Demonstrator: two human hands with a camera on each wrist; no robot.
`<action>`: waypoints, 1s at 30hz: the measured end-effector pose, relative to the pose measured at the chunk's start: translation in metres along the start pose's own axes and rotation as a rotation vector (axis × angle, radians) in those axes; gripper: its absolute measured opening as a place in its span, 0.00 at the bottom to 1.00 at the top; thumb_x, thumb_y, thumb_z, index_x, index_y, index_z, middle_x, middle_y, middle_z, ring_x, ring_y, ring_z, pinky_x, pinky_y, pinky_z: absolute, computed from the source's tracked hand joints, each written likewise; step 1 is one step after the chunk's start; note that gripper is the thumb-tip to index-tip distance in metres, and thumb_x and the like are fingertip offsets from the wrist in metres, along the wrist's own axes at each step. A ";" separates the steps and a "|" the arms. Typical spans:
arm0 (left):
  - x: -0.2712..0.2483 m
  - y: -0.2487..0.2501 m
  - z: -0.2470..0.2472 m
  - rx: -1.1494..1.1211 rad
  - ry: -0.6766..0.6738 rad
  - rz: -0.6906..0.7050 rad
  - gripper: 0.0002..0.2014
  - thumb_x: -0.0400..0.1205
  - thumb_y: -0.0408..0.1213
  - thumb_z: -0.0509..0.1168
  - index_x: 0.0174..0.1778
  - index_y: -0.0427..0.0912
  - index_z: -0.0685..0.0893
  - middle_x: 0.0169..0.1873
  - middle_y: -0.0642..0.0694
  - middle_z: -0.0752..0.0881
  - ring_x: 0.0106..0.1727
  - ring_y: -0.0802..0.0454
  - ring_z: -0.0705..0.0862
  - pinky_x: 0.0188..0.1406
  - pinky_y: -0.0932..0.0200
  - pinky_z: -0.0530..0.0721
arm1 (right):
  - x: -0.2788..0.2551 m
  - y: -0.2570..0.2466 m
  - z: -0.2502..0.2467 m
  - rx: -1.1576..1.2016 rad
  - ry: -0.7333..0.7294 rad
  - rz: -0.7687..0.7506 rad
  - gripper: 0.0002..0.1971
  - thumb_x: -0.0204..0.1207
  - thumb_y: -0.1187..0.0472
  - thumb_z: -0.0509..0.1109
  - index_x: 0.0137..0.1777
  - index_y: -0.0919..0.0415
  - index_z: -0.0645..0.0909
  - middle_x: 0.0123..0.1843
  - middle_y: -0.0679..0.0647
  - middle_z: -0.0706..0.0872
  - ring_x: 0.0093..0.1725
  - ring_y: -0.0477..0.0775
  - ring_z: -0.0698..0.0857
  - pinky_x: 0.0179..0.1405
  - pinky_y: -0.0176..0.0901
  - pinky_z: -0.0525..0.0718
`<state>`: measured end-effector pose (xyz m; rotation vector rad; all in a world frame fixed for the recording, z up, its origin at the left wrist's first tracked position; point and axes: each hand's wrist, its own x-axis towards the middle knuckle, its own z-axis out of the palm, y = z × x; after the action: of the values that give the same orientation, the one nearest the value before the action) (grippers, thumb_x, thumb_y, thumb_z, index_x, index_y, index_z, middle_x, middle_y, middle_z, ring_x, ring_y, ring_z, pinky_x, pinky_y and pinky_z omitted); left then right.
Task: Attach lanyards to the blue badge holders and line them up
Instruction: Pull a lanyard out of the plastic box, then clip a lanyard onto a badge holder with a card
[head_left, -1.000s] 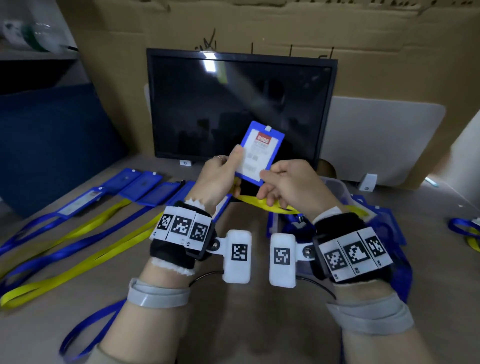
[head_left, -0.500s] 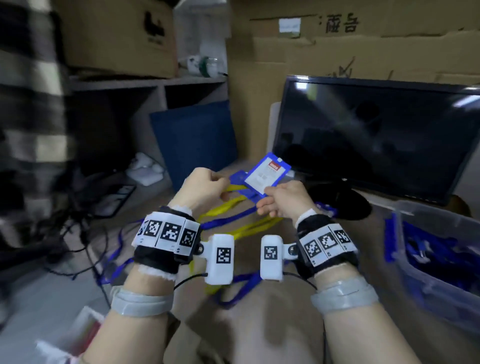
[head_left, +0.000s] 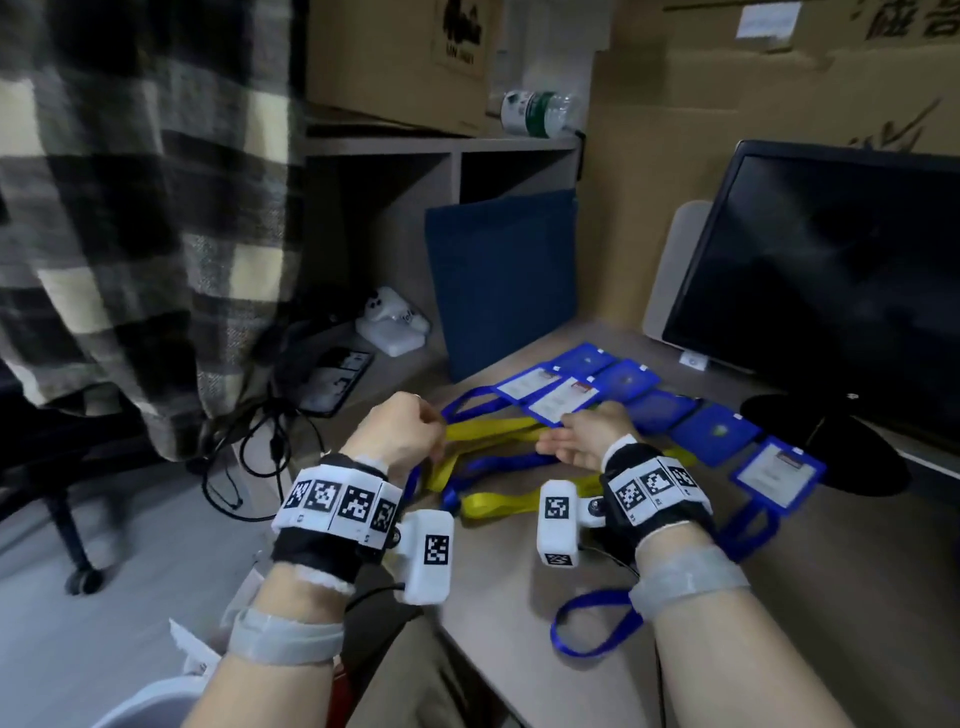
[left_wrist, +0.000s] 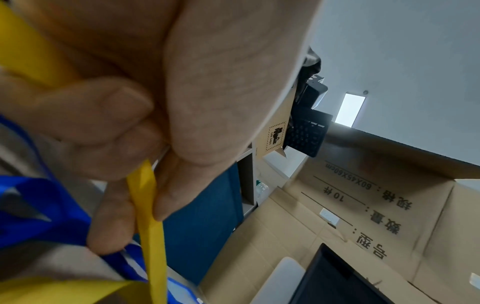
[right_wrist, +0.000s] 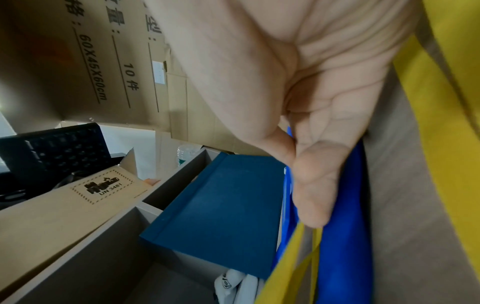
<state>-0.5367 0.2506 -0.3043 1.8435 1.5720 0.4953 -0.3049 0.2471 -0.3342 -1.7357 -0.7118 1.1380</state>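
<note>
Head view: badge holder (head_left: 563, 401), white card up, is at the left end of the row on the worktop (head_left: 857, 597), near the monitor (head_left: 831, 270).
Left hand (head_left: 400, 434): fingers curled, pinching the yellow lanyard (left_wrist: 149, 226), as the left wrist view shows.
Right hand (head_left: 584, 441): thumb and fingers pinch the holder's near edge; blue plastic shows at the thumb in the right wrist view.
Step in hand: judged as laying this holder into the row.
Method advised: set the holder flat, edges square with its neighbours, then draw the strap straight toward the worktop edge so it does not tangle with the others.
Count, holders: about seven on the worktop; overlap at the far end makes this uncertain.
Count, lanyards: yellow and blue straps cross each other; number cannot be told.
</note>
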 end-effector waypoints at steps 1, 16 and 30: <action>0.003 -0.002 0.000 0.007 -0.003 -0.004 0.11 0.77 0.39 0.63 0.46 0.47 0.91 0.39 0.46 0.93 0.43 0.43 0.88 0.35 0.58 0.82 | 0.002 0.000 0.001 -0.016 -0.007 0.004 0.08 0.89 0.70 0.51 0.61 0.71 0.69 0.47 0.69 0.89 0.20 0.53 0.88 0.18 0.34 0.78; -0.029 0.132 0.052 0.001 -0.027 0.304 0.15 0.81 0.53 0.65 0.55 0.48 0.88 0.47 0.48 0.91 0.50 0.47 0.88 0.55 0.49 0.87 | -0.081 -0.021 -0.121 -0.089 0.077 -0.218 0.06 0.85 0.63 0.66 0.56 0.66 0.78 0.37 0.60 0.90 0.16 0.50 0.84 0.09 0.30 0.63; -0.128 0.344 0.266 -0.146 -0.486 0.664 0.12 0.82 0.49 0.69 0.51 0.45 0.89 0.38 0.46 0.91 0.38 0.49 0.89 0.37 0.59 0.81 | -0.214 0.063 -0.405 -0.150 0.629 -0.187 0.09 0.83 0.63 0.66 0.42 0.58 0.83 0.37 0.56 0.90 0.25 0.50 0.80 0.15 0.31 0.69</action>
<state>-0.1396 0.0421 -0.2408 2.1418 0.5755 0.3874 -0.0228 -0.1086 -0.2453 -1.9598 -0.5545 0.3742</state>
